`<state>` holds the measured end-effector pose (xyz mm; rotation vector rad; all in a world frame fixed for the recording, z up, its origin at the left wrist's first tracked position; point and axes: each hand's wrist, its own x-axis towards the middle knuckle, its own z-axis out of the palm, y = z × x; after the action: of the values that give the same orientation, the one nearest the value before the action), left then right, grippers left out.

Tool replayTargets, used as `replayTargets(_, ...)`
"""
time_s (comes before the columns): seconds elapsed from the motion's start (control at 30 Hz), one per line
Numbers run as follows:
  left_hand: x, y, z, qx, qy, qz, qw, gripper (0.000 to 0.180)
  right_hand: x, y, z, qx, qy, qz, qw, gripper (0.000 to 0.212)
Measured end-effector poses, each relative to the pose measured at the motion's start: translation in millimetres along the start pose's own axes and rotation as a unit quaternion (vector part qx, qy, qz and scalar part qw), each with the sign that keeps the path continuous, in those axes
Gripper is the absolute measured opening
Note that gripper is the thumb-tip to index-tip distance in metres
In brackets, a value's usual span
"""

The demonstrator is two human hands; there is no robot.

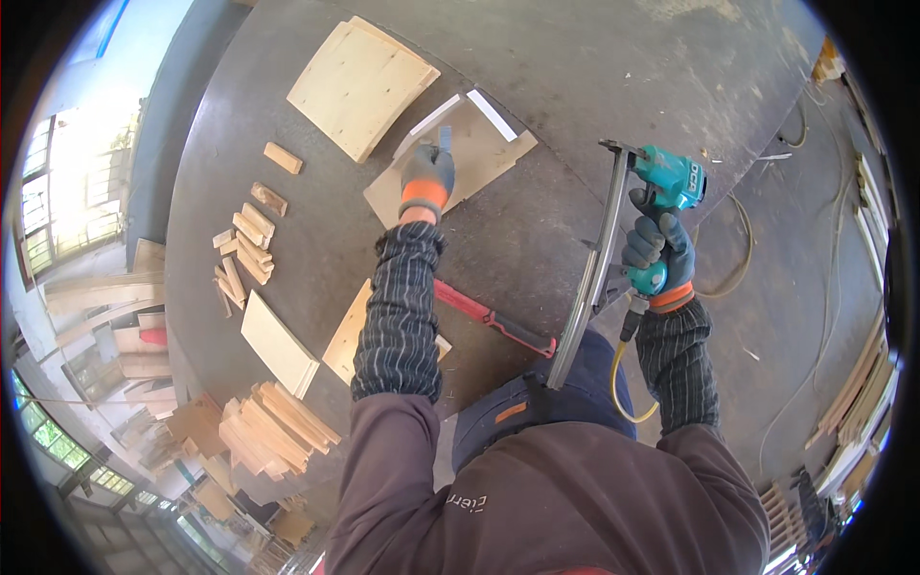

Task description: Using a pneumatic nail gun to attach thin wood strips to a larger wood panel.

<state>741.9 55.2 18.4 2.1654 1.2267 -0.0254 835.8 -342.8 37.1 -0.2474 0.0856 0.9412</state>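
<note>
My left hand (428, 172), in a grey and orange work glove, pinches a small grey strip (445, 138) that looks like a stick of staples. It is over a brown flat board (479, 172), which has two white strips (493, 115) along its far edges. My right hand (659, 240), gloved alike, wraps round the handle of a teal air staple gun (675, 177). The gun's long metal magazine (596, 273) points back toward my waist. A yellow air hose (618, 383) hangs from the handle's base.
A stack of square plywood panels (362, 84) lies at the far left of the dark table (537, 57). Several short wood blocks (254, 225) and pale boards (278, 343) lie at left. A red and black tool (494, 318), possibly a handsaw, rests near the front edge.
</note>
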Motion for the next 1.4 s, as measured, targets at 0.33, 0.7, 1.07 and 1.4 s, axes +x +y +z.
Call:
replayTargets(0.33, -146.5, 7.0, -81.0, -0.390, -0.170, -0.027, 0.904, 0.041, 8.4, 30.2, 46.8, -0.078, -0.016, 0.046, 0.996, 0.059)
replayTargets(0.7, -247.9, -21.6, -181.0, -0.416, -0.228, 0.002, 0.880, 0.048, -2.5, 141.4, 103.1, 0.003, -0.137, 0.143, 0.980, 0.049)
replayTargets(1.07, -307.1, -64.3, -215.5, -0.376, -0.217, 0.114, 0.894, 0.037, -37.0, 237.5, 133.5, 0.049, -0.195, 0.208, 0.957, 0.051)
replayTargets(1.4, -340.3, -86.5, -227.1, -0.271, -0.120, 0.161, 0.941, 0.039, -58.2, 267.5, 148.0, 0.057, -0.201, 0.212, 0.955, 0.049)
